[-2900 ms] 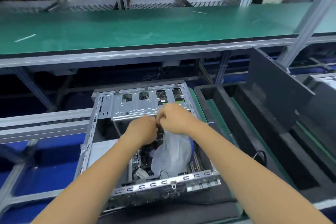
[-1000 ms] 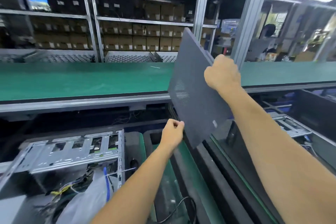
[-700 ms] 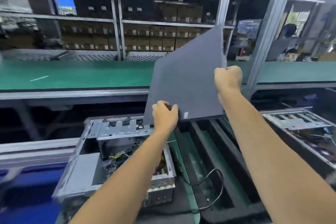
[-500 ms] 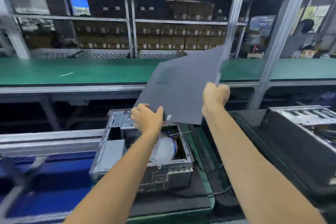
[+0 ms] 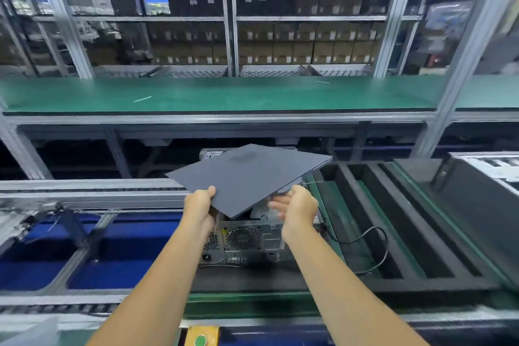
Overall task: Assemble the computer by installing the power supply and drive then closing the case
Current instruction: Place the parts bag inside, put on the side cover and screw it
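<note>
Left hand (image 5: pixel 200 202) pinches the near-left edge of the flat dark grey metal side panel (image 5: pixel 247 174), thumb on top. Right hand (image 5: pixel 297 209) cups under the near-right edge, fingers spread, not clamped. Panel hovers tilted over the silver open-top computer case (image 5: pixel 247 239), skewed toward 2 o'clock. Internals look fitted, mostly hidden. Left: square up, seat, slide shut.
</note>
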A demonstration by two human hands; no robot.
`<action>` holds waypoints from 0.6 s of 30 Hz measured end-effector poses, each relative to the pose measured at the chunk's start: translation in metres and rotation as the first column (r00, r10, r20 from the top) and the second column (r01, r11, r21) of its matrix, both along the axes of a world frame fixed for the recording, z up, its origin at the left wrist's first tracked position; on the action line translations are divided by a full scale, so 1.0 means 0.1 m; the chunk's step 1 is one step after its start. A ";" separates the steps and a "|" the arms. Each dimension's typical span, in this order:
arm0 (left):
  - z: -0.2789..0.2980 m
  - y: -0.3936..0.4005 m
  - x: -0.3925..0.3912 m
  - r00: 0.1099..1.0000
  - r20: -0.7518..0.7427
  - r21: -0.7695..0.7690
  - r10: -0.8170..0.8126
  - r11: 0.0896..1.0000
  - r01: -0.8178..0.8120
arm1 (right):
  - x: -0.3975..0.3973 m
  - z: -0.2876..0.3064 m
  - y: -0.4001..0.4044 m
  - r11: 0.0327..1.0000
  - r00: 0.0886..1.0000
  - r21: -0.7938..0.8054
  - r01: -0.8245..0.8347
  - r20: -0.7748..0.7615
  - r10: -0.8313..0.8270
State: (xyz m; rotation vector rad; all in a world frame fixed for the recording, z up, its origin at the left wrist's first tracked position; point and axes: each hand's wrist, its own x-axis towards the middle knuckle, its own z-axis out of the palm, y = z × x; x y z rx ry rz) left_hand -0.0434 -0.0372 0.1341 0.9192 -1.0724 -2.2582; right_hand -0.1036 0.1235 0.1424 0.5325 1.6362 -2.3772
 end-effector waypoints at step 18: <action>-0.53 -0.77 -0.06 0.941 0.207 -0.316 -0.267 0.892 0.323 | -1.39 -0.32 0.43 0.508 0.872 0.803 -0.312 0.030 0.488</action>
